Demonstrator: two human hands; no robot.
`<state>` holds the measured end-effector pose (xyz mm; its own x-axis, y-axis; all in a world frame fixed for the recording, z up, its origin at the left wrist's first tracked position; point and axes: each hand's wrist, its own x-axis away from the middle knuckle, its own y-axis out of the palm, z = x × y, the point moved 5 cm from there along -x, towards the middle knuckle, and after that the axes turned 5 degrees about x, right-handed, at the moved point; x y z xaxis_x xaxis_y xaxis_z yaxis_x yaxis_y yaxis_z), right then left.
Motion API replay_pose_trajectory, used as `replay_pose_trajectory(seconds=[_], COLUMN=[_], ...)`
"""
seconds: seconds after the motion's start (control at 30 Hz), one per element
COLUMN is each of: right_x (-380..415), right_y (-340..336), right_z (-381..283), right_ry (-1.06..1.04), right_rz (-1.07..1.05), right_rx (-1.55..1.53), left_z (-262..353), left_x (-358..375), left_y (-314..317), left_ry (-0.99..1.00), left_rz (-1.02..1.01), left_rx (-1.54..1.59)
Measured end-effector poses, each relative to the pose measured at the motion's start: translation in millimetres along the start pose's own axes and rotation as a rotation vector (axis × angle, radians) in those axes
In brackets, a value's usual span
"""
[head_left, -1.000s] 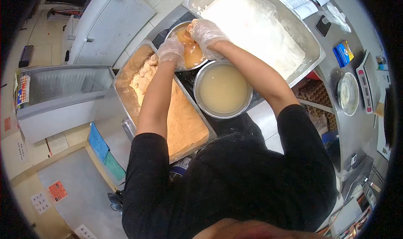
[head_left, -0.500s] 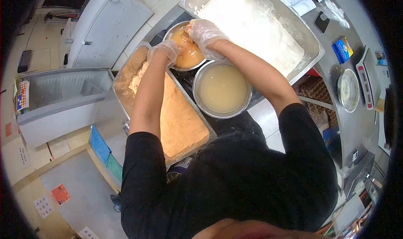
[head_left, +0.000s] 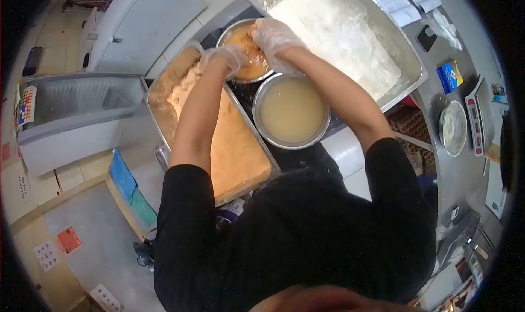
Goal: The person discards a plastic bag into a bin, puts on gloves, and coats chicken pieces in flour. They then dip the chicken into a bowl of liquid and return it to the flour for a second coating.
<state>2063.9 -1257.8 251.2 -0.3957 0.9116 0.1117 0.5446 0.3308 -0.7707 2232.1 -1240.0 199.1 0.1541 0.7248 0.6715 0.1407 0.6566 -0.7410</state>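
Observation:
Both hands wear clear plastic gloves at a steel bowl of orange liquid point(head_left: 257, 71). My left hand point(head_left: 227, 57) is at the bowl's left side, its fingers partly hidden by glove and wrist. At the upper right of that bowl, my right hand point(head_left: 273, 38) has curled fingers against a wet orange piece, whose shape is unclear. A second bowl of pale cloudy liquid point(head_left: 292, 110) stands just below. Left of the bowls, a tray point(head_left: 254, 127) holds an orange-coated mass with lumpy pieces at its upper end. A large tray of white powder point(head_left: 333, 38) lies to the right.
On the steel counter at right are a blue and yellow box point(head_left: 450, 76), a floury round bowl point(head_left: 453, 128), a scale point(head_left: 474, 117), a phone point(head_left: 426, 38) and papers point(head_left: 391, 3). A white cabinet point(head_left: 147, 27) and an open chest point(head_left: 82, 104) stand at left.
The view has shifted slightly. My left hand has moved a little right over the bowl's edge, and my right hand has moved slightly up. Both remain at the orange liquid.

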Motion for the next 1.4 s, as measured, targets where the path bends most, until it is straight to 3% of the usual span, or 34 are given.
replay_pose_trajectory(seconds=[0.03,0.07,0.1,0.2,0.23,0.3,0.4,0.47,0.57,0.63,0.7,0.77,0.83,0.87,0.93,1.0,1.1,1.17,1.23,1.3,1.33,1.4], right_x=[0,-4,-4,-1,2,4,-3,-1,-1,10,-5,-27,-43,-32,1,-6,-8,7,3,-6,0,5], right_y=[3,1,-1,-2,-2,-8,-9,-10,-26,-30,-21,-2,3,-15,-26,-25,-19,-50,-43,-52,-52,-42], right_z=[-1,0,1,-1,-2,-9,-14,-24,-35,-51,-43,-25,-20,-37,-51,-49,-46,-69,-63,-52,-59,-54], right_ry=[-0.005,-0.027,-0.045,-0.111,-0.106,-0.081,-0.092,-0.128,-0.02,-0.191,-0.127,-0.063,-0.302,-0.318,-0.105,-0.115,-0.129,-0.249,-0.339,-0.11,-0.047,-0.092], right_rz=[-0.002,0.063,0.125,0.131,0.138,0.131,0.136,0.138,0.125,0.138,0.142,0.134,0.29,0.295,0.144,0.158,0.085,0.149,0.102,0.269,0.171,0.16], right_rx=[0.0,0.007,0.013,0.0,-0.022,-0.033,-0.016,0.013,-0.105,0.05,-0.018,-0.085,0.116,0.126,-0.059,-0.006,0.034,0.213,0.228,0.031,-0.084,0.035], left_z=[-2,6,9,28,31,28,15,13,1,-23,-26,-33,-27,-25,-23,-26,-39,-52,-52,-34,-38,-33], left_x=[-4,8,16,25,32,47,57,62,62,29,26,34,46,51,56,60,58,57,60,109,110,115], left_y=[-4,-11,-16,-19,-23,-37,-43,-51,-57,-38,-43,-42,-43,-52,-57,-66,-38,-43,-40,-62,-64,-52], left_ry=[0.044,-0.09,-0.094,0.22,0.22,0.07,-0.009,0.015,0.053,0.112,0.086,-0.022,-0.012,0.001,-0.012,-0.02,-0.019,0.114,-0.002,-0.06,-0.069,-0.005], left_rz=[0.009,0.051,0.062,-0.048,-0.046,0.107,0.195,0.198,0.266,0.314,0.303,0.361,0.391,0.433,0.382,0.348,0.328,0.46,0.403,0.453,0.467,0.491], left_rx=[0.009,-0.013,-0.014,-0.373,-0.369,-0.053,0.175,0.154,0.194,0.081,0.065,0.281,0.24,0.197,0.2,0.195,0.354,0.57,0.738,0.964,0.979,1.013])
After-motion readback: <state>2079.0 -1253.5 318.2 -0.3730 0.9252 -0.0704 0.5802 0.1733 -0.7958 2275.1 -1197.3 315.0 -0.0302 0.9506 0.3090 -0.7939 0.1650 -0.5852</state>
